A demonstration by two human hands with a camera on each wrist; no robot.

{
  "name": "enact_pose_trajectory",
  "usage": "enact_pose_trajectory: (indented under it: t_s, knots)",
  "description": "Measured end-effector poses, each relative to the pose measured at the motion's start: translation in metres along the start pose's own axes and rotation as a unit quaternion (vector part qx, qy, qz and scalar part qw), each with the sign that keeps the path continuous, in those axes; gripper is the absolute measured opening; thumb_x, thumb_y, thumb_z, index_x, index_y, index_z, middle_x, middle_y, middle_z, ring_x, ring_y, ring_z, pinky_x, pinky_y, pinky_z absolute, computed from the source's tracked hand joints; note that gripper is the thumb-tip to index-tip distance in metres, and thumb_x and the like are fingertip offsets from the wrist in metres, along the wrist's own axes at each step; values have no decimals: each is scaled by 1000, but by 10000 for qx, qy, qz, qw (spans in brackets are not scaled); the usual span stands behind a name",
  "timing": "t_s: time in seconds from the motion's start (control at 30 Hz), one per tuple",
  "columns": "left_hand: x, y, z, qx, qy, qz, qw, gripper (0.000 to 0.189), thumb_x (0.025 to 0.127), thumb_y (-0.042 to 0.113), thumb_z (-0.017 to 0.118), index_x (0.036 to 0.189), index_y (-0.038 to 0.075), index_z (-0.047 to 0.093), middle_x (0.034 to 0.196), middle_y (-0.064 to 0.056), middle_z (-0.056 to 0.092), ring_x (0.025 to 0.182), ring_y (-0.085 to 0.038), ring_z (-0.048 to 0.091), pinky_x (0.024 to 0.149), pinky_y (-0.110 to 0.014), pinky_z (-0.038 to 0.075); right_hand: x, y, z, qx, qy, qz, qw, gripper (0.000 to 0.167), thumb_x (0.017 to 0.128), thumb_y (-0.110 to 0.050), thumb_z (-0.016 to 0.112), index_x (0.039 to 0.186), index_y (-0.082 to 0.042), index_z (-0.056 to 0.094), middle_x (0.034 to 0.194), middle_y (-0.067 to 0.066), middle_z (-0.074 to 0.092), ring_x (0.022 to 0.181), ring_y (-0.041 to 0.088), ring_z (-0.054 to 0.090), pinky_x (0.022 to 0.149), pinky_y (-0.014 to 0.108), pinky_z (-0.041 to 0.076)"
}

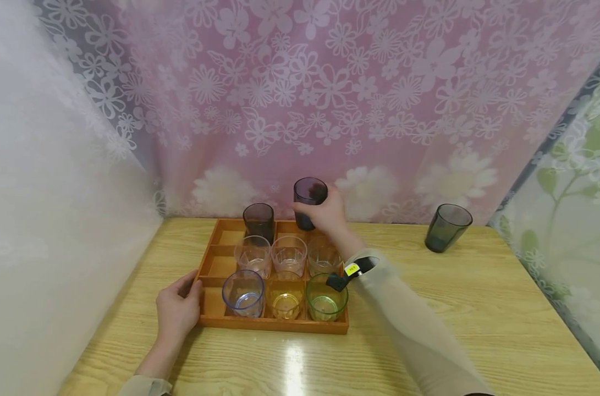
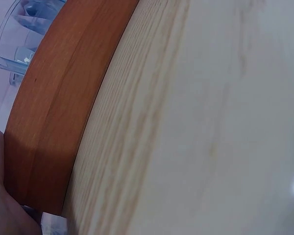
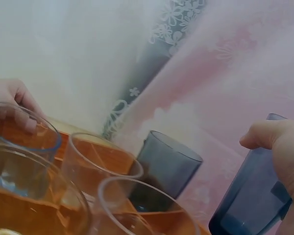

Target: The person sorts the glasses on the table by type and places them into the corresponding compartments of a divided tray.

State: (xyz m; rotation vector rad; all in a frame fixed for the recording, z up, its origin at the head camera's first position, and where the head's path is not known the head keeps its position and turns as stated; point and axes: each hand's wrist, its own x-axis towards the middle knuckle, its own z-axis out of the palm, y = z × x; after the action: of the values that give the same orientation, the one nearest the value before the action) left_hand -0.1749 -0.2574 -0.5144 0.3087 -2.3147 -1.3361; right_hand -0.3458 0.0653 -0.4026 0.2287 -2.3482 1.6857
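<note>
My right hand (image 1: 329, 212) grips a dark grey glass (image 1: 304, 217), thumb across its near side, over the back row of a wooden compartment tray (image 1: 275, 325). In the right wrist view that glass leans, its base low. My left hand (image 1: 178, 305) holds the tray's left side near the front corner. Another dark glass (image 1: 258, 223) stands in the back row, left of the held one. Three clear glasses (image 1: 289, 257) fill part of the middle row. Along the front are a blue-rimmed glass (image 1: 243, 294), a yellow glass (image 1: 286, 297) and a green glass (image 1: 326, 300).
A third dark glass (image 1: 447, 228) stands on the wooden table (image 1: 478, 319), well right of the tray near the back edge. A pink flowered curtain (image 1: 300, 110) hangs close behind the tray. A pale curtain (image 1: 72, 192) borders the left side, a leafy one (image 1: 572, 231) the right.
</note>
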Motion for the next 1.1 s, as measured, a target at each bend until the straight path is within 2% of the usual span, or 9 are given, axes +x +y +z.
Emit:
enact_pose_trajectory:
  t_s: [0.2,0.37,0.7,1.1]
  knots:
    - [-1,-1,0,-150,-54,-48,9999,29,102,3,67,129,-6,73,120,-23,74,112,-33,70,78,-3,45,-1,0,19,-132,-74,108,9998,66,77,-23,97,132,-3,65,123,17,69,114,32,65,97,46,54]
    - [-2,-1,2,-210,-108,-98,9997,28,102,2,68,128,-6,73,121,-23,74,112,-34,70,78,-3,46,-3,6,28,-246,-16,258,9994,68,75,-23,98,131,-3,65,122,15,69,115,32,64,98,45,54]
    - [0,-1,3,-248,-64,-46,9997,28,101,1,68,127,-7,72,122,-24,73,114,-35,69,80,-3,44,-5,10,40,-253,-122,523,9982,71,74,-24,99,132,-3,63,125,17,68,117,34,63,99,46,54]
    - [1,-1,-1,-268,-53,-171,9995,29,101,2,68,129,-6,72,123,-23,73,115,-34,69,80,-3,45,-5,12,50,-635,-459,769,9940,73,71,-24,100,129,2,65,123,20,68,111,35,64,95,47,55]
